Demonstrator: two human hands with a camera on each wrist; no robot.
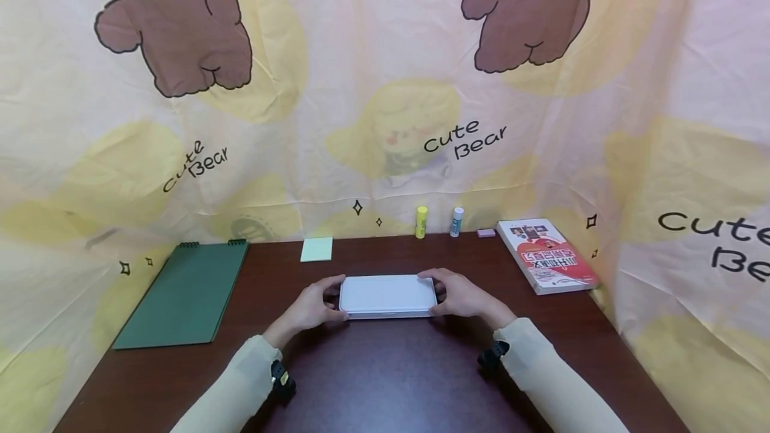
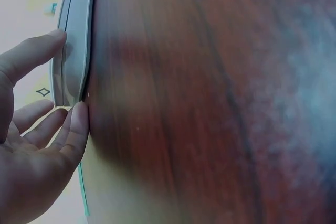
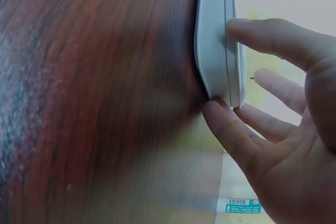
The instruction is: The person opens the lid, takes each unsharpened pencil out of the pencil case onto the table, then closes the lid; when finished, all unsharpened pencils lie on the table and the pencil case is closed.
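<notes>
Two hands frame a flat white case [image 1: 388, 295] that lies near the middle of the dark wooden worktop [image 1: 385, 379]. Its shape is a long rectangle with rounded corners, its top plain and pale, and the wrist views show a thin seam running round its side, like a lid meeting a base. Its long axis runs left to right across the worktop, parallel to the near edge, with one short end toward each hand. The left hand [image 1: 313, 307] touches the left end, thumb on the near side edge and fingers [image 2: 79, 121] at the corner, loosely spread rather than clenched. The right hand [image 1: 460, 296] mirrors it at the right end, thumb pressed against the side and fingers [image 3: 226, 129] at the corner. A green notebook [image 1: 186, 293] lies far left, a book [image 1: 546, 254] far right.
</notes>
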